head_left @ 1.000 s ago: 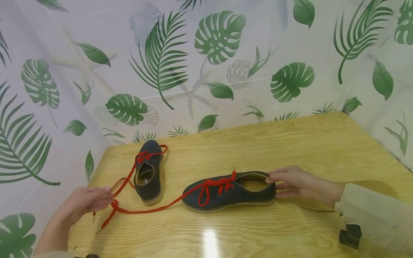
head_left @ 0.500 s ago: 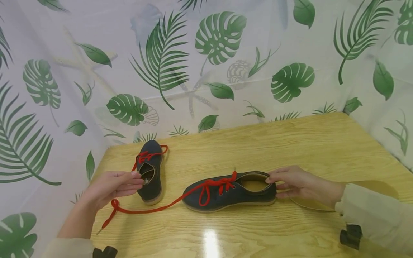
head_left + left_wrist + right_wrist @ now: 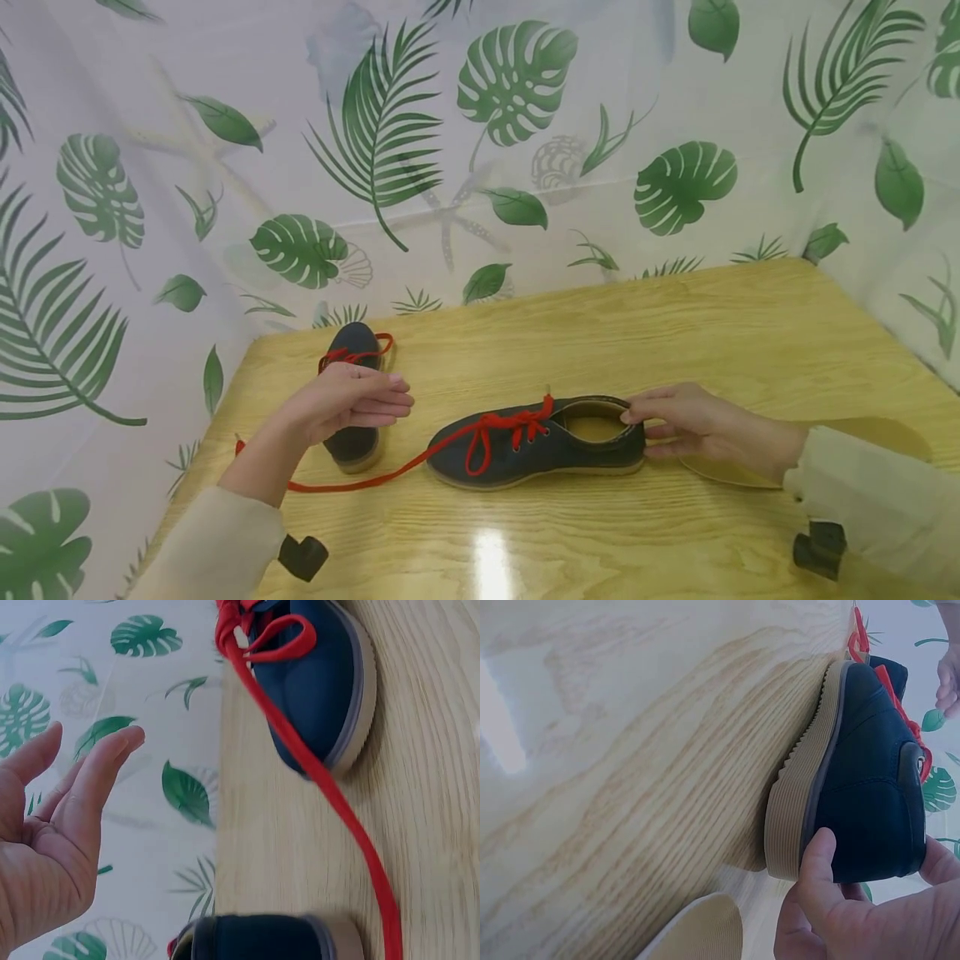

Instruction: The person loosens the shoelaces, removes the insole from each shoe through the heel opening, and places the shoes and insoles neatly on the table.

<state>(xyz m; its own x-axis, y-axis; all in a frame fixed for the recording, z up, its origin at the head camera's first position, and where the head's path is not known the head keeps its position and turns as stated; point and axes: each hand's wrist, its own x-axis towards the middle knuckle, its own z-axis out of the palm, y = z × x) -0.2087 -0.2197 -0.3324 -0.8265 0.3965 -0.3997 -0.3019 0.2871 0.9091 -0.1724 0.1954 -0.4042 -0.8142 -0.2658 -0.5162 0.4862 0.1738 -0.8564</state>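
Note:
A dark blue shoe [image 3: 480, 450] with a tan sole lies in mid-table, toe to the left. Its red lace [image 3: 360, 482] trails off leftward over the wood. At the heel, my right hand [image 3: 693, 425] grips the shoe, thumb at the collar and fingers round the back, as the right wrist view also shows. My left hand [image 3: 341, 404] hovers with relaxed, fairly straight fingers and holds nothing. From the head view it covers the middle of a second dark blue shoe [image 3: 352, 446], which has red laces too and points away.
A tan insole-like flat piece [image 3: 877, 433] lies under my right forearm on the wooden table [image 3: 675, 333]. Leaf-printed cloth [image 3: 570, 100] hangs behind and along the sides. Black wrist devices [image 3: 303, 557] show below both sleeves.
My left hand has come from the far left, by the lace ends, rightward and up to above the second shoe. The right hand keeps its hold on the heel.

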